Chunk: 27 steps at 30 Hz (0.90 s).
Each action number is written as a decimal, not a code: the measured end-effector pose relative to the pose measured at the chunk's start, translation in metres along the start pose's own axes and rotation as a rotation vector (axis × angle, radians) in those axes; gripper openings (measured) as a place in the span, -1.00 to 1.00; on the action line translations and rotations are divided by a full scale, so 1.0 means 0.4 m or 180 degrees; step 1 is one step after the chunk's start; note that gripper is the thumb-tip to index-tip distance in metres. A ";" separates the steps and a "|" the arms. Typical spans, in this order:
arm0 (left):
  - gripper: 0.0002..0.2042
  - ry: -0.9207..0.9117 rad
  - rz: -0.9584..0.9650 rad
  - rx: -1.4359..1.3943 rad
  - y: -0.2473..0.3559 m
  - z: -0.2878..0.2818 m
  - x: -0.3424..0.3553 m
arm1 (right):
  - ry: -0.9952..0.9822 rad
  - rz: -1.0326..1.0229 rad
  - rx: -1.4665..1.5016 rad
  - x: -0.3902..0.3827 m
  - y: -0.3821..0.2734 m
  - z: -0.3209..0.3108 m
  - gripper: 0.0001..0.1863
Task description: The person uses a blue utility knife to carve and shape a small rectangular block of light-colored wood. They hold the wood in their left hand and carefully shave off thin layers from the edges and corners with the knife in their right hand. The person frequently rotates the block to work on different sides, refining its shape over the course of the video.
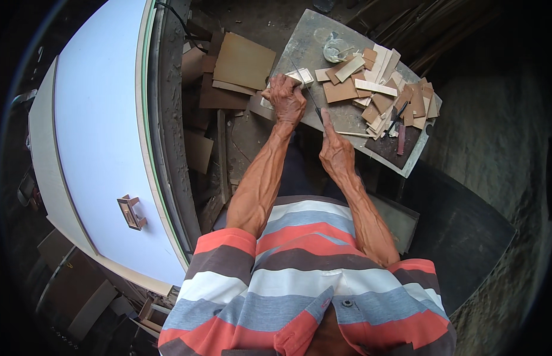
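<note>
My left hand [286,99] is closed over a pale wooden piece [301,76] at the left edge of the small worktable [304,44], pressing it down. In my right hand [337,149] is a thin-bladed hand tool [312,95] with a dark handle; whether it is a saw or a knife I cannot tell. Its long, narrow blade runs forward and left, across or right beside the pale piece. The index finger lies stretched along the handle. My left fingers hide part of the wooden piece.
Many brown and pale wood offcuts [377,88] are heaped on the worktable, by a clear cup [335,48] and a reddish strip [401,140]. A large white panel [104,107] at left bears a small brown frame-like object [131,212]. Brown boards [243,62] lie beyond it.
</note>
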<state>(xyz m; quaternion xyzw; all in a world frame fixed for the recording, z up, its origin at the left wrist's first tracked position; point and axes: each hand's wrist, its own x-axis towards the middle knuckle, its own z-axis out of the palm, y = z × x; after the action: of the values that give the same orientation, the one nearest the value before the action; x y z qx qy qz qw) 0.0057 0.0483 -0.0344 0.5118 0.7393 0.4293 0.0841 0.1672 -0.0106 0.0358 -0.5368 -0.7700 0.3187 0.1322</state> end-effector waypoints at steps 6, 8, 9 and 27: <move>-0.90 -0.0042 0.0040 0.0030 -0.002 -0.001 -0.009 | 0.0060 0.0093 -0.0092 0.023 0.000 0.015 -0.30; -0.91 -0.0037 0.0020 0.0067 -0.009 -0.004 -0.013 | 0.0046 0.0026 -0.0080 0.000 -0.002 0.004 -0.29; -0.91 -0.0023 0.0023 0.0066 -0.009 -0.004 -0.011 | 0.0008 0.0064 -0.0042 -0.008 -0.005 -0.002 -0.28; -0.92 -0.0031 0.0020 -0.0008 -0.011 0.001 0.002 | 0.0069 0.0004 0.0111 0.023 -0.001 0.010 -0.32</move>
<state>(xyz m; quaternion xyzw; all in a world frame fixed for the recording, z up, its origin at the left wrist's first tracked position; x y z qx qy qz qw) 0.0025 0.0487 -0.0378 0.5161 0.7368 0.4280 0.0870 0.1612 -0.0036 0.0319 -0.5383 -0.7625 0.3263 0.1496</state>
